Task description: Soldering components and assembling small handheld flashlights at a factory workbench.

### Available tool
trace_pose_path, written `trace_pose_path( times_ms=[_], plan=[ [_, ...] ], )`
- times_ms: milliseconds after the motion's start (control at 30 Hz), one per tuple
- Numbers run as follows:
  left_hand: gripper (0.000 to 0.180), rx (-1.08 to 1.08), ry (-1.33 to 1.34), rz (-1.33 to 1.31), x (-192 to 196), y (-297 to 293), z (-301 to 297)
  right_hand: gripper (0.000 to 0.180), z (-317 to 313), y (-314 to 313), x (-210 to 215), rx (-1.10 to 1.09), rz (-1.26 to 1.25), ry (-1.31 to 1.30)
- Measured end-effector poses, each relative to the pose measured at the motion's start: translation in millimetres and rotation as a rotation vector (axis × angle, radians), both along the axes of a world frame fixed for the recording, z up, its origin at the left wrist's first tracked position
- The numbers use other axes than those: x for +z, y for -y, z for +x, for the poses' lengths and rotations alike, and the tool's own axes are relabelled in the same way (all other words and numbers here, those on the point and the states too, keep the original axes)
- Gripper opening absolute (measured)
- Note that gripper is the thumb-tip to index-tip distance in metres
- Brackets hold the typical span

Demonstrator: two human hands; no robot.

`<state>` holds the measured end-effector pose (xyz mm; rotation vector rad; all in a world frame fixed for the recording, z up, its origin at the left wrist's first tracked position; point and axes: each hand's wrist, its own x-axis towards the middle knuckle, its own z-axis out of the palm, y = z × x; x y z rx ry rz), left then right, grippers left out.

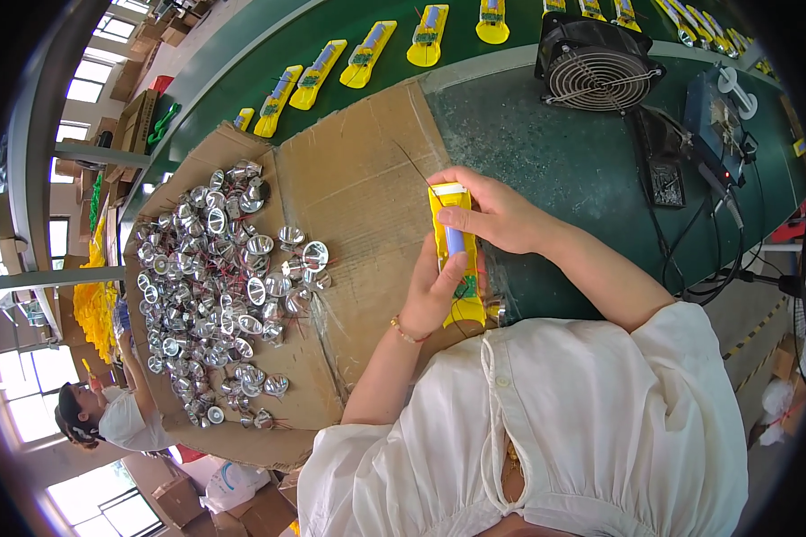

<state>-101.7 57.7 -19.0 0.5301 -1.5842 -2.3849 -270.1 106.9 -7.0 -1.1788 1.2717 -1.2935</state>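
Note:
Both my hands hold one long yellow plastic shell (457, 259) with a blue cylinder and a small green circuit board inside it. My left hand (434, 295) grips its lower half from the left, thumb across the board. My right hand (493, 213) pinches its upper end from the right. Thin wires stick out past the top of the shell. The shell hovers over the edge of a flattened cardboard sheet (358, 179). A heap of several shiny silver reflector cups (215, 286) with red wires lies on the cardboard to the left of my hands.
A green conveyor belt (349, 22) carries a row of several yellow shells (367, 54) along the far side. A black round fan (595, 63) and a blue soldering station (721, 121) with cables stand at the right. Another person (107, 416) sits at lower left.

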Motion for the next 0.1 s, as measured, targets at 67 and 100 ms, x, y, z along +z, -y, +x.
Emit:
trace_pose_path(
  times_ms=[67,100],
  plan=[
    [0.037,0.057,-0.003,0.071,1.2,-1.1,1.2,0.042,4.3,5.4,2.2,0.006,0.0,-0.045],
    [0.037,0.056,-0.01,0.07,0.9,-0.2,-2.0,0.042,1.3,6.1,3.0,0.005,-0.001,-0.052]
  ],
)
